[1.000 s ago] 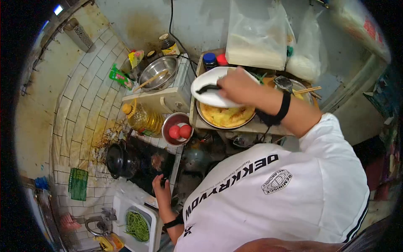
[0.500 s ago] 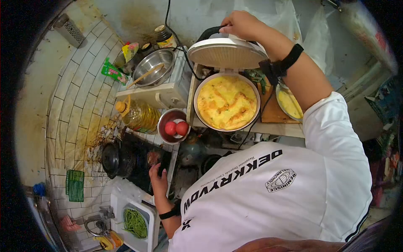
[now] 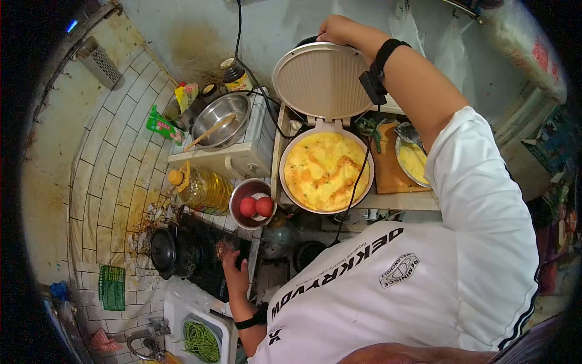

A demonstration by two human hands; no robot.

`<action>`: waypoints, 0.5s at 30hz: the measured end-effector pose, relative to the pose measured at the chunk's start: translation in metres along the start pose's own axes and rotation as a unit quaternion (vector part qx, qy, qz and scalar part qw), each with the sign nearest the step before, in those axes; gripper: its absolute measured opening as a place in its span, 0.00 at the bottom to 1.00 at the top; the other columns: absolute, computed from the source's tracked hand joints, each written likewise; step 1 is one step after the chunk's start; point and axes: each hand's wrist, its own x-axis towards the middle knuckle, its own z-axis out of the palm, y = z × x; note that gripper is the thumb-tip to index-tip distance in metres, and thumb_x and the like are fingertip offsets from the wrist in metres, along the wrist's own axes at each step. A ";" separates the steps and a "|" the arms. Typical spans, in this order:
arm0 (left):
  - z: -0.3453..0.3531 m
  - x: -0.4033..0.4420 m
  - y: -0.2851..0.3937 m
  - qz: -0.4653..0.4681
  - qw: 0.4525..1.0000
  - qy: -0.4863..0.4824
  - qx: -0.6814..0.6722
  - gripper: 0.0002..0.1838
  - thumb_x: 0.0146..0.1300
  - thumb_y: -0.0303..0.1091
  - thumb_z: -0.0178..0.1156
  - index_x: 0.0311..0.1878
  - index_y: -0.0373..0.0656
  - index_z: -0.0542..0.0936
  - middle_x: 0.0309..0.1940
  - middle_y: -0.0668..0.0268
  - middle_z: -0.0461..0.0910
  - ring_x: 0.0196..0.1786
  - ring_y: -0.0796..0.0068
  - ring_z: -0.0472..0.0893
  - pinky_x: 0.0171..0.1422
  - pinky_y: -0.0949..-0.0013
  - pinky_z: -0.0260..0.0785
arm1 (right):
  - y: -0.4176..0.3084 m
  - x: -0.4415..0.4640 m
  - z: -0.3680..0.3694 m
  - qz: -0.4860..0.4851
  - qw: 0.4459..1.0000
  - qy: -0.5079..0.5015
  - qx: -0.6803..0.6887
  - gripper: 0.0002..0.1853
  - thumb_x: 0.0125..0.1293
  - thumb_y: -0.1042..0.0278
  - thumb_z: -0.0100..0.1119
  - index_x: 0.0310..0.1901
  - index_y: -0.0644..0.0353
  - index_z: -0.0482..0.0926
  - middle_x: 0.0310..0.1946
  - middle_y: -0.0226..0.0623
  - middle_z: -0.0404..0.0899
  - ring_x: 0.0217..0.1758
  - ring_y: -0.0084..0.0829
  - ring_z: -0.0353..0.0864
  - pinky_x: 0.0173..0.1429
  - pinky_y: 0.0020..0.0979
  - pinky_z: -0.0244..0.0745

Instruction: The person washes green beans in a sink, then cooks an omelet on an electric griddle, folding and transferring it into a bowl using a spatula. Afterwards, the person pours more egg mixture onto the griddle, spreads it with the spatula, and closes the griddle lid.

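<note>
My right hand [image 3: 336, 29] is closed around the handle of the electric griddle's raised lid [image 3: 324, 79], whose ribbed inner side faces me. Beneath it, a round yellow egg pancake [image 3: 327, 170] with browned patches fills the griddle's lower pan. My left hand [image 3: 236, 276] hovers low over or beside the dark stove [image 3: 209, 261], its fingers apart and nothing visible in them. A reddish-brown patch [image 3: 225, 249] lies just beyond those fingertips; I cannot tell what it is. Between stove and griddle stands a metal bowl [image 3: 237, 219] with two red tomatoes [image 3: 256, 207].
A cooking oil bottle [image 3: 206, 189] and a steel basin [image 3: 221, 118] with a wooden stick stand left of the griddle. A black pot [image 3: 163, 249] sits on the stove. Green beans [image 3: 201, 341] lie by the sink. A cutting board [image 3: 391, 170] and power cord [image 3: 362, 170] are at right.
My right hand has swung the griddle lid further up and back, so more of its inner side shows. My left hand stays by the stove. The view has shifted slightly.
</note>
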 end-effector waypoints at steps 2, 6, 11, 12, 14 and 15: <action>0.002 -0.004 0.003 0.006 0.999 0.040 0.022 0.18 0.55 0.23 0.61 0.51 0.37 0.75 0.53 0.54 0.72 0.58 0.55 0.70 0.65 0.60 0.60 | 0.007 0.002 -0.006 -0.022 0.999 -0.024 -0.030 0.16 0.55 0.55 0.64 0.41 0.55 0.84 0.35 0.42 0.83 0.38 0.40 0.82 0.44 0.38 0.75; -0.003 -0.018 0.008 -0.004 0.999 0.042 0.014 0.17 0.56 0.23 0.60 0.51 0.37 0.75 0.53 0.54 0.72 0.58 0.55 0.70 0.64 0.60 0.60 | 0.015 0.002 -0.010 -0.090 0.994 -0.019 -0.056 0.19 0.56 0.51 0.61 0.40 0.59 0.84 0.33 0.43 0.83 0.35 0.37 0.82 0.42 0.36 0.76; -0.002 -0.024 -0.008 -0.008 0.999 0.034 0.008 0.18 0.60 0.27 0.59 0.54 0.41 0.74 0.58 0.50 0.67 0.62 0.51 0.67 0.65 0.59 0.60 | 0.007 0.012 -0.006 0.044 0.984 -0.033 -0.168 0.19 0.51 0.54 0.62 0.39 0.59 0.84 0.36 0.47 0.82 0.39 0.40 0.82 0.46 0.37 0.75; -0.002 -0.026 -0.011 -0.007 0.999 0.035 0.007 0.18 0.60 0.27 0.59 0.54 0.41 0.74 0.58 0.50 0.67 0.62 0.51 0.67 0.65 0.59 0.60 | 0.006 0.012 -0.007 0.058 0.980 -0.041 -0.184 0.19 0.50 0.55 0.63 0.39 0.59 0.84 0.37 0.48 0.82 0.40 0.41 0.82 0.47 0.37 0.75; -0.006 -0.025 -0.002 -0.025 0.999 0.029 0.020 0.18 0.60 0.27 0.59 0.55 0.41 0.74 0.57 0.50 0.67 0.62 0.51 0.67 0.65 0.58 0.60 | 0.009 0.015 -0.008 0.079 0.974 -0.053 -0.206 0.19 0.48 0.56 0.63 0.39 0.59 0.84 0.38 0.49 0.82 0.42 0.42 0.82 0.49 0.37 0.75; -0.005 -0.024 -0.002 -0.024 0.999 0.031 0.020 0.18 0.60 0.27 0.59 0.55 0.41 0.74 0.57 0.50 0.67 0.62 0.51 0.67 0.65 0.58 0.60 | 0.010 0.017 -0.006 0.085 0.972 -0.058 -0.213 0.19 0.47 0.57 0.64 0.38 0.59 0.84 0.39 0.50 0.81 0.43 0.43 0.82 0.50 0.37 0.75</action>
